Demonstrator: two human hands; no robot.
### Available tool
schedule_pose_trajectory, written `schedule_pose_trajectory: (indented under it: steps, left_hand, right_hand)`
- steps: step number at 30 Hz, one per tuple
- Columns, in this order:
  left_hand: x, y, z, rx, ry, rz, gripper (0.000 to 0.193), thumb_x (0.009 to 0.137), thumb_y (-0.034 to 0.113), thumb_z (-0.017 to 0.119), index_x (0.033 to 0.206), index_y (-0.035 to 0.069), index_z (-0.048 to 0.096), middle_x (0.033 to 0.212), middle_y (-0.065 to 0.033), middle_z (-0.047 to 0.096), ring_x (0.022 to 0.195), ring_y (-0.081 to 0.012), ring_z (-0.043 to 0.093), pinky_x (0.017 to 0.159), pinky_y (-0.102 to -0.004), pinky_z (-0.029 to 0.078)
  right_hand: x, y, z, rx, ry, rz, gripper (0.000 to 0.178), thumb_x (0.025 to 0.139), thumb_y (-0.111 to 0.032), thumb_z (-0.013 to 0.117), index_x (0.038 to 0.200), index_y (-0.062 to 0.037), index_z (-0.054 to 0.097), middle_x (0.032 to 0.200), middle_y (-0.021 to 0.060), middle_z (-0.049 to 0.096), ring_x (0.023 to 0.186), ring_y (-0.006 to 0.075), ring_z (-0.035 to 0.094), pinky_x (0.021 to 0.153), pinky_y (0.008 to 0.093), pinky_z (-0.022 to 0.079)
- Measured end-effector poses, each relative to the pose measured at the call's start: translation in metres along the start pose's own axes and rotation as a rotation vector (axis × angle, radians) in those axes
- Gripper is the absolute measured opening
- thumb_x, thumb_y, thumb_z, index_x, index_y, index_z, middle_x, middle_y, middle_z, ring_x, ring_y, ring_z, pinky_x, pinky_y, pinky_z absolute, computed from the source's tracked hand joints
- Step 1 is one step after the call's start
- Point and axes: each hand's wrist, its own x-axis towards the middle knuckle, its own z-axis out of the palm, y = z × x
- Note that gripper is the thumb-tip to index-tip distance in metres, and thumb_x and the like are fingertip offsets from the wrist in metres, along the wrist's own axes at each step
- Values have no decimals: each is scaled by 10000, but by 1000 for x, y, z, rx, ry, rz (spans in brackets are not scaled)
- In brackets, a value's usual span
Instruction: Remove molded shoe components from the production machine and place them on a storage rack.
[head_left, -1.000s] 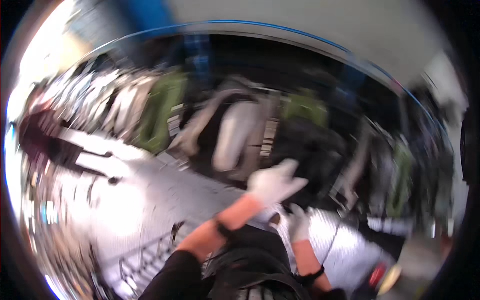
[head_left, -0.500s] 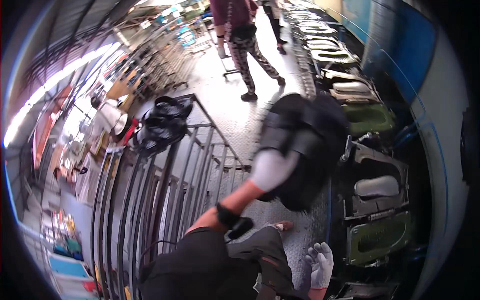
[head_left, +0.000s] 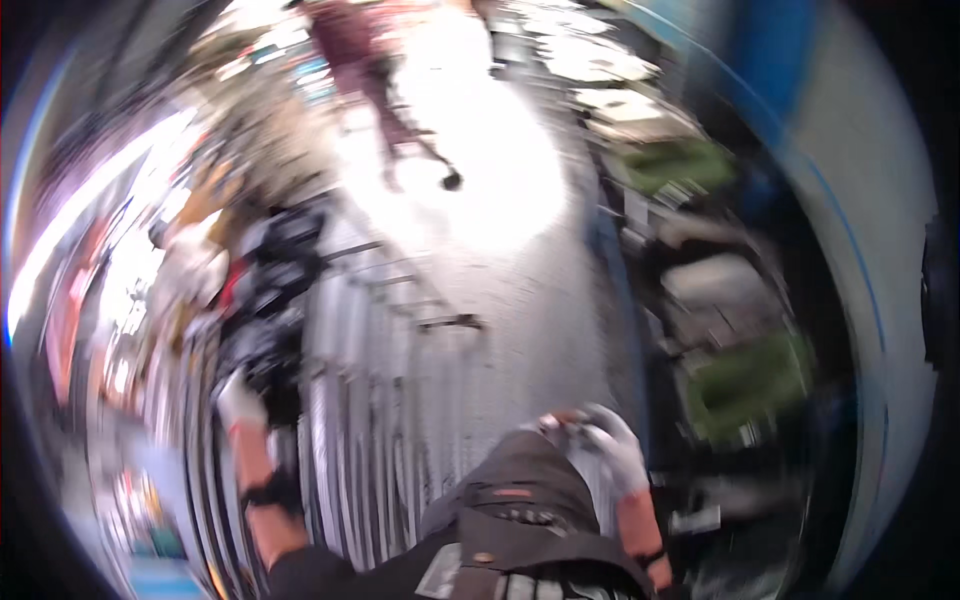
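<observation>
My left hand (head_left: 241,402), in a white glove, is at the edge of a shiny black bundle (head_left: 270,350) on top of the metal rack at my left. Motion blur hides its fingers, so I cannot tell whether it still grips the bundle. More black pieces (head_left: 285,240) lie farther along the rack. Low at my right side, my right hand (head_left: 614,450), also gloved in white, has its fingers apart and holds nothing visible.
The barred metal rack (head_left: 345,420) runs along my left. A row of opened moulds with green lids (head_left: 750,385) lines the right side, beside a blue and grey wall. Up the bright aisle, a person in a dark red top (head_left: 345,45) is near a wheeled frame.
My left hand has swung from the aisle, where it carried the black bundle, left to the rack. The right hand has risen slightly. The view has turned and blurred.
</observation>
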Motion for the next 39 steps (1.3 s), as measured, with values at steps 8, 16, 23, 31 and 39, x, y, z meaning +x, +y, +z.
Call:
schedule_pose_trajectory:
  steps: [8,16,23,31,39]
  left_hand:
    - [-133,23,221,300,-527,-132,414,927,186,487,1250,-65,545,1360,-122,508,1260,-206,456,1061,-337,348]
    - [-362,-210,378,638,-1972,-621,340,978,220,518,1231,8,598,1107,-71,661,995,-129,615,826,-272,483]
    - [-549,-261,392,390,-2243,-72,314,948,173,521,1208,12,596,1125,-144,666,1091,-258,617,947,-332,454]
    - [-675,-292,461,-20,-2065,-246,476,990,229,418,1398,-15,394,1330,-185,531,1243,-288,494,1081,-393,355]
    - [-661,-328,443,10,-1931,-1085,472,989,237,419,1391,-11,404,1321,-181,538,1233,-287,500,1075,-392,360]
  right_hand:
    - [-74,11,-43,-59,140,-171,384,902,-95,602,1275,-23,544,1181,55,595,1086,144,565,921,279,459]
    - [-224,-3,-59,-244,643,-417,312,903,-78,573,1207,-6,571,1164,73,609,1081,141,588,964,279,457]
    - [-303,38,-96,-368,1533,-553,271,858,12,589,1125,-17,620,1117,69,641,1021,143,613,885,268,486]
    - [-310,30,-168,-1140,1759,-232,775,649,-211,810,1328,-54,472,1403,228,403,1333,443,336,1107,484,314]
    - [-288,33,-191,-1344,1700,-74,897,592,-245,855,1380,-163,435,1451,207,310,1320,528,274,1086,567,317]
